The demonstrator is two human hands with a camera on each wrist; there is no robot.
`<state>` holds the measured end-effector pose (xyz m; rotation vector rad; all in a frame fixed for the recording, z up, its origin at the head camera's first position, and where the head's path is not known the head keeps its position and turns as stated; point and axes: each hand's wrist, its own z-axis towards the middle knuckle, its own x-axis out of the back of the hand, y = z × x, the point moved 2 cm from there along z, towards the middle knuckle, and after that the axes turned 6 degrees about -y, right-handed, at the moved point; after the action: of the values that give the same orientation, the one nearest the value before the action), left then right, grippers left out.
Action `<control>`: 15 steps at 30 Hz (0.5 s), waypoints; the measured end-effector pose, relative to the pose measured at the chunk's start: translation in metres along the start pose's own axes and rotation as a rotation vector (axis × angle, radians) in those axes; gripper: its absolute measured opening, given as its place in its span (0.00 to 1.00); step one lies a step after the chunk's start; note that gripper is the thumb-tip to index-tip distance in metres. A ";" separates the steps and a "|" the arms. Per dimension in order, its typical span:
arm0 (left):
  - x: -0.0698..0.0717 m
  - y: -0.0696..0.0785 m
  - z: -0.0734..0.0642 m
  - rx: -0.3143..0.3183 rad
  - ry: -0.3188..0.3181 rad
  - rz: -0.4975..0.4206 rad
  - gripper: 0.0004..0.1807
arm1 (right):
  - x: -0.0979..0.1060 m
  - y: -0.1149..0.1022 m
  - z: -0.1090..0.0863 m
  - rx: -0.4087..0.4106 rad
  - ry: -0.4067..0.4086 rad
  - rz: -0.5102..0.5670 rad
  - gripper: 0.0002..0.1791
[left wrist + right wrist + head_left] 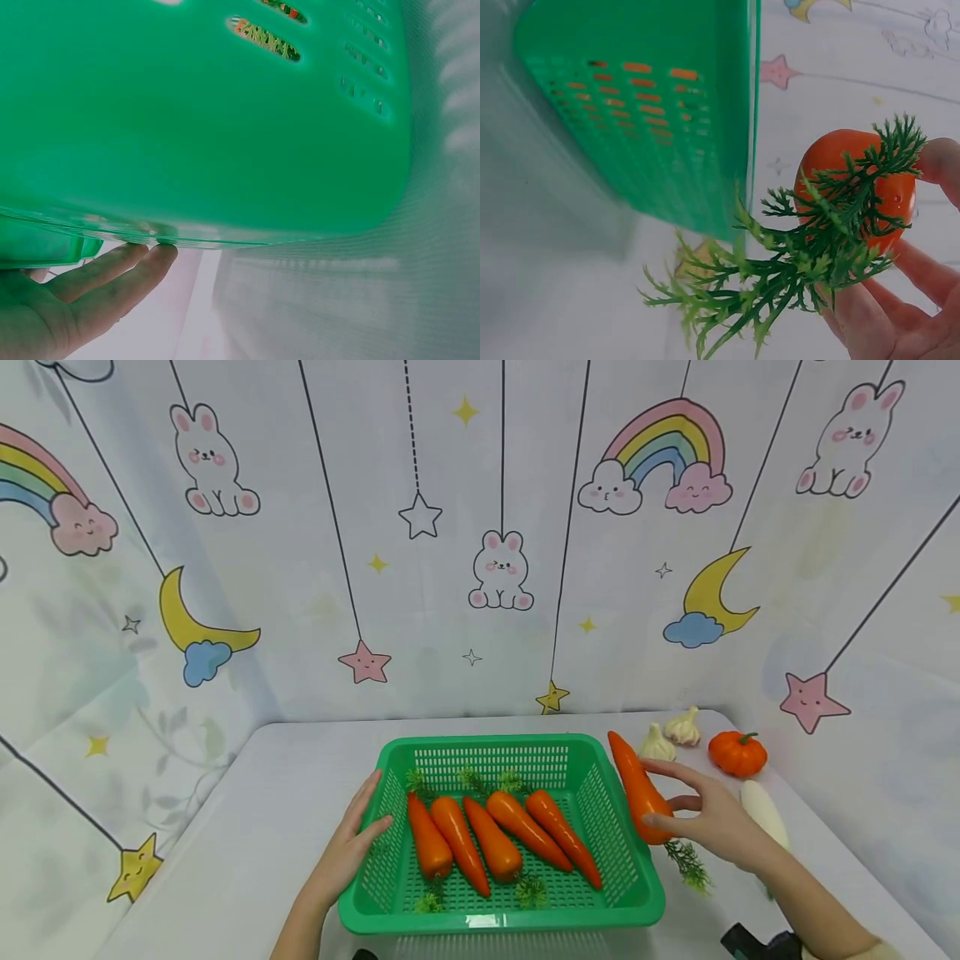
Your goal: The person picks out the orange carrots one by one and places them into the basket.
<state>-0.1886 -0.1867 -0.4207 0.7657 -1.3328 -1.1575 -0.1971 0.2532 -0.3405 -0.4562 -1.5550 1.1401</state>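
A green plastic basket (498,920) with slotted walls stands on the table, and several orange carrots (459,843) with green leafy tops lie inside. My left hand (347,843) rests against the basket's left rim, fingers fairly straight. In the left wrist view, two fingertips (161,253) touch the rim's edge from outside. Just beyond the right rim, my right hand (708,814) holds another carrot (636,785) between thumb and fingers, its narrow tip pointing up and away. That carrot's thick end (832,161) and feathery leaves (810,247) face the right wrist camera.
Behind the right hand are garlic bulbs (681,727), a small orange pumpkin (738,754) and a long white vegetable (763,812), partly covered by the forearm. A dark object (757,943) sits at the right wrist. A patterned cloth (450,635) hangs behind the white table (292,777).
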 end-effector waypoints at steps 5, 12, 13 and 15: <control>0.000 0.000 0.000 0.005 0.000 -0.003 0.35 | -0.014 -0.010 0.009 0.027 -0.068 0.030 0.37; 0.000 0.001 0.000 0.003 0.000 -0.002 0.35 | -0.032 -0.011 0.025 0.058 -0.123 -0.032 0.36; 0.000 0.001 0.000 0.002 0.000 -0.002 0.35 | -0.035 -0.010 0.026 0.068 -0.133 -0.035 0.36; 0.000 0.001 0.000 0.001 0.001 0.001 0.35 | -0.041 -0.009 0.030 0.092 -0.150 -0.038 0.36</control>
<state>-0.1880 -0.1866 -0.4200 0.7659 -1.3325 -1.1556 -0.2085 0.2045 -0.3526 -0.2837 -1.6252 1.2333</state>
